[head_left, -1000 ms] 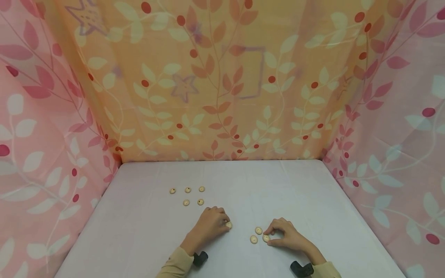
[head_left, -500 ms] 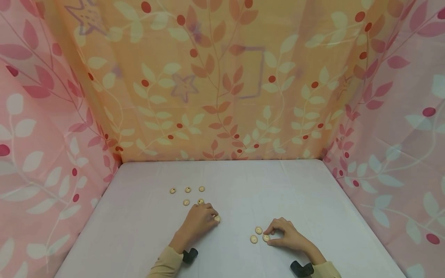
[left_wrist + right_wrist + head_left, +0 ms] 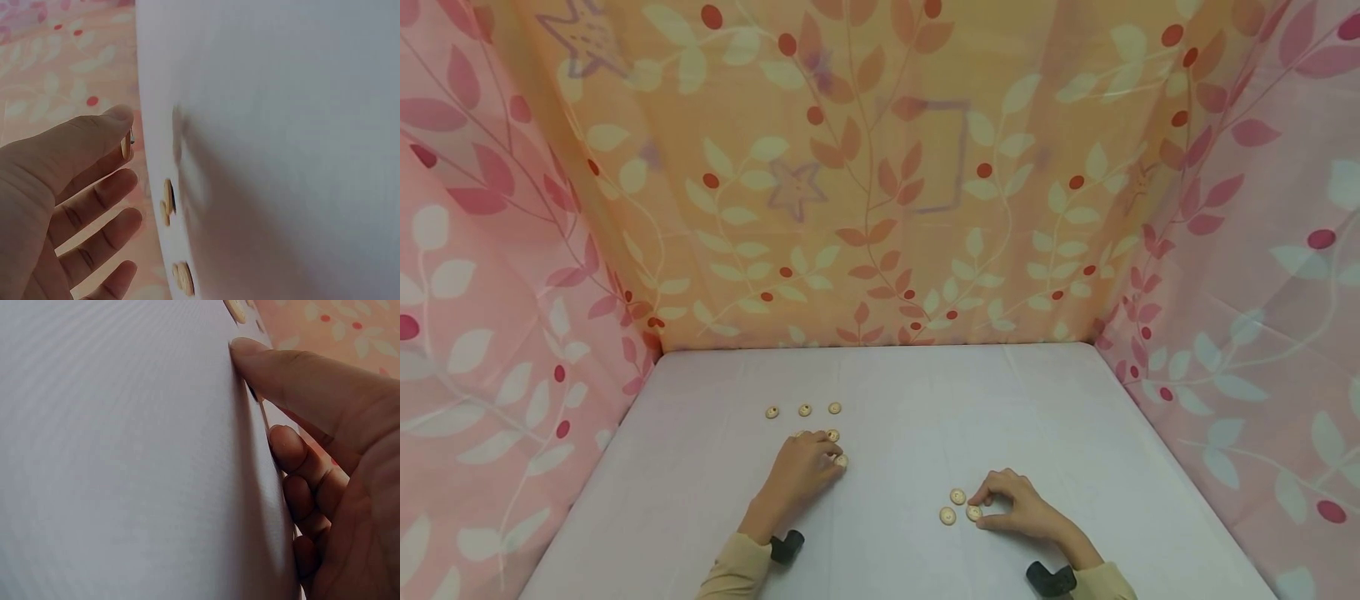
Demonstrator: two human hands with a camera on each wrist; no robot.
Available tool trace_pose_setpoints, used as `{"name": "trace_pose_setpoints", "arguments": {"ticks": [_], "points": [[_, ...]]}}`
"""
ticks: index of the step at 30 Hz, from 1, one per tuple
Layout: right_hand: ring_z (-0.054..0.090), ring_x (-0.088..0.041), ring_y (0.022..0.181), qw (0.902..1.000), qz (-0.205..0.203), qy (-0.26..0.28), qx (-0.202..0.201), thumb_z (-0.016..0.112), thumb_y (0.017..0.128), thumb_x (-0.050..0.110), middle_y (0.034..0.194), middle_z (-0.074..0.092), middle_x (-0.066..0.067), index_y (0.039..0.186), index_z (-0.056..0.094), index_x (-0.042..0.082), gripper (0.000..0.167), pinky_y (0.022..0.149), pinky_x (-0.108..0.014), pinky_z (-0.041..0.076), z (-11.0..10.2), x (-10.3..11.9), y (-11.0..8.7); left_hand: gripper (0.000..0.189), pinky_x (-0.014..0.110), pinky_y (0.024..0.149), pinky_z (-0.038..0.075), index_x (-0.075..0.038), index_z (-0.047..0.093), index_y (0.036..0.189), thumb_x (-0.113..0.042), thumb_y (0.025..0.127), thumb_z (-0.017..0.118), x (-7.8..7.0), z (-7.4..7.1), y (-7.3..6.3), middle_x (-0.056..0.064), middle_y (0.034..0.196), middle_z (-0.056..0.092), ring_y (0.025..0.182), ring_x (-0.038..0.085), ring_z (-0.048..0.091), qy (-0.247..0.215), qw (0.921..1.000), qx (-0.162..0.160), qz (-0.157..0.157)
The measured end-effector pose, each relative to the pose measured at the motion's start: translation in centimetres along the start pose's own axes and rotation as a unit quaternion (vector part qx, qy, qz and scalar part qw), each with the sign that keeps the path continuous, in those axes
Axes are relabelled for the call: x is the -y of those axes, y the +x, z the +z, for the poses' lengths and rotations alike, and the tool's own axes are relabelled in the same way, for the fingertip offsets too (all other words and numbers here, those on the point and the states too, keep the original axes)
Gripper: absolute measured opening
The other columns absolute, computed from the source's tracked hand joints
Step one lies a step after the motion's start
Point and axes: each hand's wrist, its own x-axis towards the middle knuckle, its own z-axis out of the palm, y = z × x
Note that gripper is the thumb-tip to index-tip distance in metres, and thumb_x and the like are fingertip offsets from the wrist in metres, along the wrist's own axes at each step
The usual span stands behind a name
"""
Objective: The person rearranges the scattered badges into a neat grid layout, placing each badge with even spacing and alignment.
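My left hand (image 3: 799, 472) pinches a round wooden button (image 3: 841, 461) between thumb and forefinger, its other fingers loosely spread. In the left wrist view this button (image 3: 127, 145) is seen edge-on, held above the cloth. Just beyond the hand lie three buttons in a row, the middle one (image 3: 805, 410) among them. A nearer button (image 3: 832, 435) shows beside the knuckles, and another is mostly hidden behind them. My right hand (image 3: 1017, 508) rests on the table, thumb and forefinger holding a button (image 3: 973, 513) by its edges. Two more buttons lie beside it, one farther back (image 3: 958, 497) and one left (image 3: 947, 516).
A white cloth covers the table (image 3: 917, 392). Patterned fabric hangs behind it as an orange curtain (image 3: 865, 250) and along both sides in pink (image 3: 1262, 275). Each wrist wears a black device, such as the right one (image 3: 1051, 579).
My left hand has moved left and slightly away from me, carrying its button toward the back-left group and partly covering one button there. My right hand has stayed in place.
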Motion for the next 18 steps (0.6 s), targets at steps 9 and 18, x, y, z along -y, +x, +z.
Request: {"name": "trace_pose_setpoints", "arguments": {"ticks": [9, 18], "points": [[0.045, -0.003, 0.083, 1.0, -0.009, 0.0, -0.002, 0.077, 0.07, 0.039, 0.084, 0.058, 0.018, 0.09, 0.064, 0.032, 0.024, 0.075, -0.03, 0.024, 0.0, 0.1, 0.0, 0.019, 0.041, 0.074, 0.043, -0.02, 0.073, 0.086, -0.031, 0.071, 0.078, 2.1, -1.2, -0.8, -0.008, 0.084, 0.065, 0.081, 0.016, 0.058, 0.0, 0.9991, 0.001, -0.043], [0.044, -0.004, 0.083, 0.9999, -0.009, 0.006, 0.001, 0.077, 0.07, 0.038, 0.084, 0.058, 0.017, 0.09, 0.064, 0.031, 0.024, 0.075, -0.03, 0.024, -0.1, 0.2, -0.1, 0.022, 0.041, 0.071, 0.044, -0.019, 0.072, 0.089, -0.031, 0.071, 0.078, 3.9, -2.6, -1.2, -0.008, 0.086, 0.064, 0.08, 0.016, 0.057, 0.019, 0.9979, -0.008, -0.062]]}}
